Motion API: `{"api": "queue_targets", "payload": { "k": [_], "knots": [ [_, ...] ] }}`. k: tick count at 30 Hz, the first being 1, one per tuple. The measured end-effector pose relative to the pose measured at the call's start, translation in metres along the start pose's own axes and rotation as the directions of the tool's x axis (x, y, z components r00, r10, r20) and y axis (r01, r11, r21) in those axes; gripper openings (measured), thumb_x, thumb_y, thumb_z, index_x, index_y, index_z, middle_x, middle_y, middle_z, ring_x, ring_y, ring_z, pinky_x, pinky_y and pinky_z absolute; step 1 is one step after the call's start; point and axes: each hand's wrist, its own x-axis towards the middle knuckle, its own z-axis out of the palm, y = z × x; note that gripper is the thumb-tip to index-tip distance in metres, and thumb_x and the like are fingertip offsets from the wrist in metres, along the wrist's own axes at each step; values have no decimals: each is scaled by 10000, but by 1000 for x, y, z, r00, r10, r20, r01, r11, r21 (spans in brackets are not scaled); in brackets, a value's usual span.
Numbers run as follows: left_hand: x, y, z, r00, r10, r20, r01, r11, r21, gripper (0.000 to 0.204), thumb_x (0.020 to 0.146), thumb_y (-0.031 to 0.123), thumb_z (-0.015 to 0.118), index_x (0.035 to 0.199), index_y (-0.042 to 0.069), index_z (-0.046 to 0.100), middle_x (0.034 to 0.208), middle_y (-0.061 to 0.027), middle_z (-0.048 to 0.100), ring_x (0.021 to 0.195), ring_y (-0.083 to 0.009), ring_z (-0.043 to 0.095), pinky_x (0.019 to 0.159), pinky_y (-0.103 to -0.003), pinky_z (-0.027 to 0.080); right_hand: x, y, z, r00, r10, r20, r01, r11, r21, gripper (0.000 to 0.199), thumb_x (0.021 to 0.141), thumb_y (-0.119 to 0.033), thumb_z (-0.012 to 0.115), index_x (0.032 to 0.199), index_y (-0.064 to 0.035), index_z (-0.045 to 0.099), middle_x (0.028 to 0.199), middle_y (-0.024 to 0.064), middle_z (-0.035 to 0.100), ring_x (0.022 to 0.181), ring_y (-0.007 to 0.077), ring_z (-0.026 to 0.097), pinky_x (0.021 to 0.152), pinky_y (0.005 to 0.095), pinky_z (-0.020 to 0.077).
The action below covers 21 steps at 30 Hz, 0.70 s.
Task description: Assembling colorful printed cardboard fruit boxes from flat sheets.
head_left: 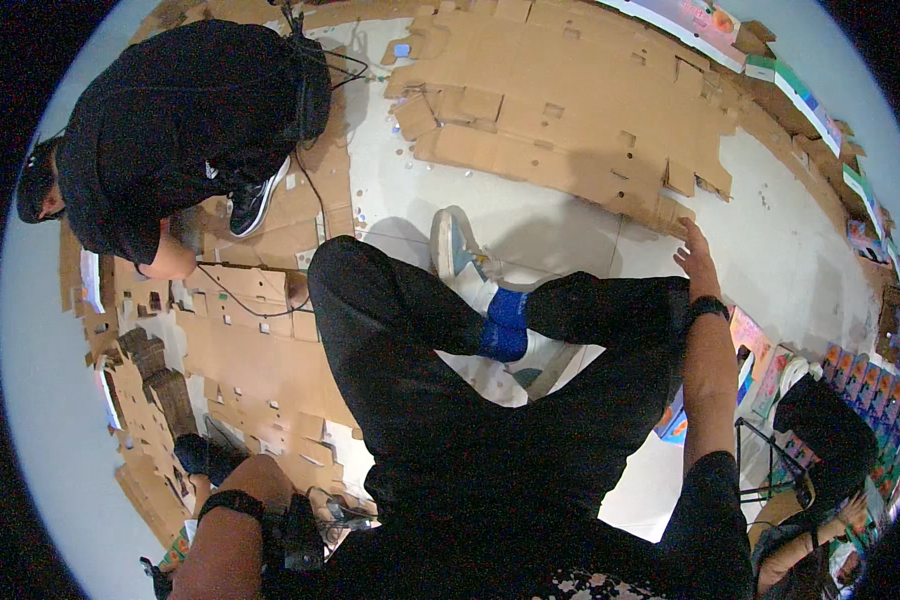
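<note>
Our right hand (697, 252) reaches out over the crossed legs, fingers spread and flat, nothing pinched in its grip; the fingertips touch the near edge of a flattened cardboard sheet (570, 110) on the floor (770, 240). That sheet's long axis runs from beyond-left of the hand across to beyond-right — a wide band lying flat, its ragged lower corner pointing at our fingers. It is plain brown, die-cut, with small square holes, slots and notched flaps along its edges.

Our left hand (202, 462) is low on the other side, mostly hidden behind the forearm and a black wrist strap, so we cannot tell how its grip stands; it sits just beside a pile of more brown cardboard blanks (240, 370).

Beyond that pile another person in black (170, 120) crouches over the cardboard.
</note>
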Motion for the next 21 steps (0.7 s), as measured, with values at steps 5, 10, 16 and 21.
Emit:
{"api": "queue_targets", "payload": {
  "k": [5,10,16,21],
  "knots": [
    [-1,1,3,1000,-17,-3,18,1000,24,98,852,170,731,922,101,731,998,-80,722,879,-232,700,706,-362,551,17,3,0,987,-54,-149,68,993,95,702,819,-429,823,1395,-101,591,1487,157,484,1268,284,529,962,446,510],
    [-3,5,1,1000,-20,-13,20,1000,14,95,851,181,736,906,103,738,988,-72,724,869,-228,700,696,-359,550,39,13,4,890,-416,-185,325,865,-382,383,901,-359,763,1148,-68,731,884,62,708,794,167,663,723,363,542],
    [-5,14,-7,999,-26,-26,26,1000,6,95,850,193,742,886,105,746,977,-63,726,857,-223,700,684,-355,549,-8,-2,15,629,-761,-156,496,548,-673,354,964,-343,669,985,-4,768,772,107,733,750,174,711,696,324,564],
    [-9,20,-14,999,-12,-45,12,1000,-7,99,849,204,747,870,107,753,967,-56,728,847,-219,701,674,-352,548,-92,-45,3,680,-678,-279,629,735,-255,394,966,-373,705,971,17,762,784,92,732,720,205,686,712,366,569]
  ]
}}
